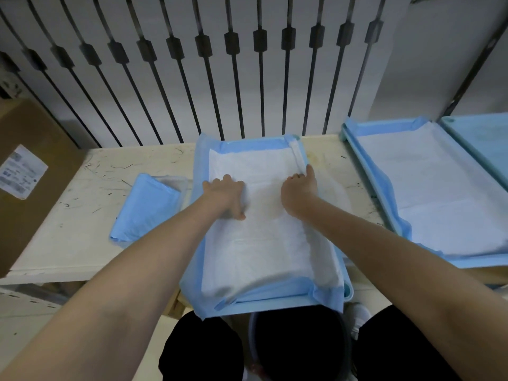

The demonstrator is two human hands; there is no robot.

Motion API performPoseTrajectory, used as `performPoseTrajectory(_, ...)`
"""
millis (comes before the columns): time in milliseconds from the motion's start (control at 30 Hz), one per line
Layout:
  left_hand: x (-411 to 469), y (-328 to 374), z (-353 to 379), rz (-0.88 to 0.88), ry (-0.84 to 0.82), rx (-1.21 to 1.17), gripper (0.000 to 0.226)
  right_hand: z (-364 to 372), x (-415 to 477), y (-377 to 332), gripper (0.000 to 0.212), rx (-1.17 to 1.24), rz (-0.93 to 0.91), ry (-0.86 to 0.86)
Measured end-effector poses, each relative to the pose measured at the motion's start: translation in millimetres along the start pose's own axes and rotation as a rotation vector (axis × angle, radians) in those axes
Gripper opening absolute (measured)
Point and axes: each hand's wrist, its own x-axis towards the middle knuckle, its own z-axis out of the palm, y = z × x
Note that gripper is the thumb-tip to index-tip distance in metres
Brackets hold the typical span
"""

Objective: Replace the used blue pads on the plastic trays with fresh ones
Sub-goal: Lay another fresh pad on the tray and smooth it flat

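Bare table (90, 215) lies left of the centre tray (348, 291), interrupted only by a folded pad (143, 207); a cardboard box (30, 171) bounds it. Right of the tray, a narrow strip precedes the second tray (347, 134). Behind, railing bars (209, 78) block passage.

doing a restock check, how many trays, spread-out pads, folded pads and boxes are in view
Plastic trays: 3 (centre, right, far right)
Pads spread on trays: 2 (centre, right)
Folded pads: 1
Cardboard boxes: 1
Total: 7
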Motion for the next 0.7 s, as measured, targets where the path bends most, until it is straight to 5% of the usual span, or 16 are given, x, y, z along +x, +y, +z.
performPoseTrajectory(200, 10.9, -7.8, -8.9, -0.028, -0.064, -0.018, 0.096, -4.2, 13.0, -15.7, 0.063, 0.401, -0.419, 0.091)
performPoseTrajectory(533, 21.3, -9.1, -14.8, -0.014, -0.074, 0.062, 0.121, -31.1, 96.7, -33.6, 0.061, 0.505, -0.356, 0.055)
performPoseTrajectory(700, 23.7, -9.9, -15.0, -0.028, -0.075, 0.057, 0.123, -21.3, 109.9, -32.0, 0.058, 0.647, -0.168, 0.086)
